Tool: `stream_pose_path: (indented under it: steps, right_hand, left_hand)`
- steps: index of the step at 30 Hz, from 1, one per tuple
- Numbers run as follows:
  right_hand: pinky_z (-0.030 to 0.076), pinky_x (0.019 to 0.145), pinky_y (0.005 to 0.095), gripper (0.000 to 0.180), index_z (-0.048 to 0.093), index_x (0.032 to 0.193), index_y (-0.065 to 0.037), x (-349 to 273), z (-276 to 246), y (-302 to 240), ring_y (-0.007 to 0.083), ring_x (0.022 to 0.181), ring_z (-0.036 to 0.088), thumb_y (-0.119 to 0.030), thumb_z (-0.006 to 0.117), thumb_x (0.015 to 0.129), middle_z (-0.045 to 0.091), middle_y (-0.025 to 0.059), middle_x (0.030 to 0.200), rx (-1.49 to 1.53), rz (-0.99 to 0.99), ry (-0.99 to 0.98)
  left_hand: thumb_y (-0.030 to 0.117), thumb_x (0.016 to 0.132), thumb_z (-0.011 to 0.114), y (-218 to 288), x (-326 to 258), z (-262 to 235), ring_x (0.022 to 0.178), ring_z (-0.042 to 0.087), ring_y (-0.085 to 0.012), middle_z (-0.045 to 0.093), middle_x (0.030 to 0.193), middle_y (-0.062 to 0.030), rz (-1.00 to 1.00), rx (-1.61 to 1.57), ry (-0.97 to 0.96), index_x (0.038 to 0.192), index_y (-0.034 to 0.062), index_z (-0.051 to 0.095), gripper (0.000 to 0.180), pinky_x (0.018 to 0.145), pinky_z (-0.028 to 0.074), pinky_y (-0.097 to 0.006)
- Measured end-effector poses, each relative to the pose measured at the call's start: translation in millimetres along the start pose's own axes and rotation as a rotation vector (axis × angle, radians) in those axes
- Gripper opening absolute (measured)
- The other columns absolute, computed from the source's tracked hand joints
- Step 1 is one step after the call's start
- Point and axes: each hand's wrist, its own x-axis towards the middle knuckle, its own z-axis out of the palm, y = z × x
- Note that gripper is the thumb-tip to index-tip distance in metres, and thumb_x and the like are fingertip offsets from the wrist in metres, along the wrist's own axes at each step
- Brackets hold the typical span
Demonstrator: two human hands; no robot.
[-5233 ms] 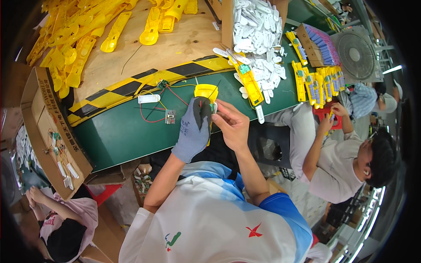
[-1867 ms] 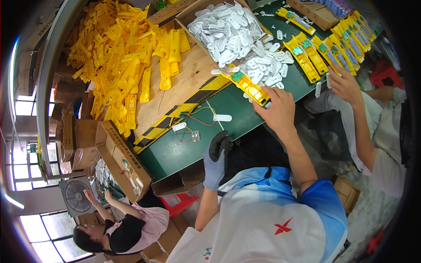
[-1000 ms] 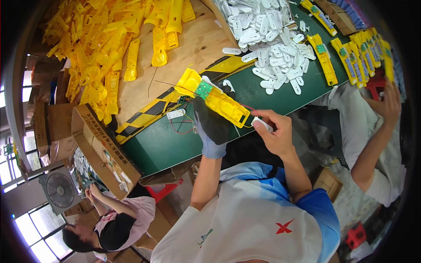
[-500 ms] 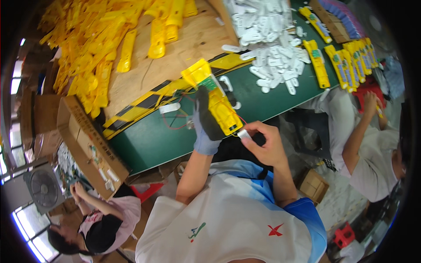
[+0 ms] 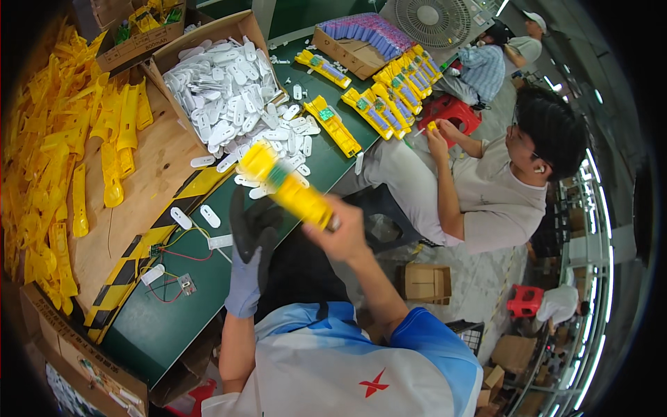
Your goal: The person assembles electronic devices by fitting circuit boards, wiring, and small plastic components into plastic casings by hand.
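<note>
Yellow casing (image 5: 288, 186) (blurred), pinched in right hand (image 5: 340, 231), gloved left hand (image 5: 250, 235) spread nearby

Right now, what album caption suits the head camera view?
Bare right hand grips a blurred yellow casing beside the gloved left hand, white pieces heaped beyond.

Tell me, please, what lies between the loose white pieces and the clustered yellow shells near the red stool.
In the head view, one yellow shell with a green board lies between the white pieces and the clustered shells.
</note>
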Motion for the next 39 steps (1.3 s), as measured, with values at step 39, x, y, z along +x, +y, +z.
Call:
stream_pose_path:
  steps: [39]
  right_hand:
    - [0.049, 0.078, 0.0349, 0.021, 0.068, 0.093, -0.004, 19.6, 116.4, -31.9, 0.0284, 0.093, 0.060, -0.012, 0.078, 0.076, 0.066, 0.0077, 0.100, -0.019, -0.273, -0.291]
  left_hand:
    - [0.009, 0.074, 0.074, 34.6, -59.7, -122.9, 0.120, 0.048, -0.0368, 0.056, 0.124, -0.0110, 0.528, 1.399, 0.699, 0.108, 0.0120, 0.063, 0.036, 0.102, 0.037, -0.050]
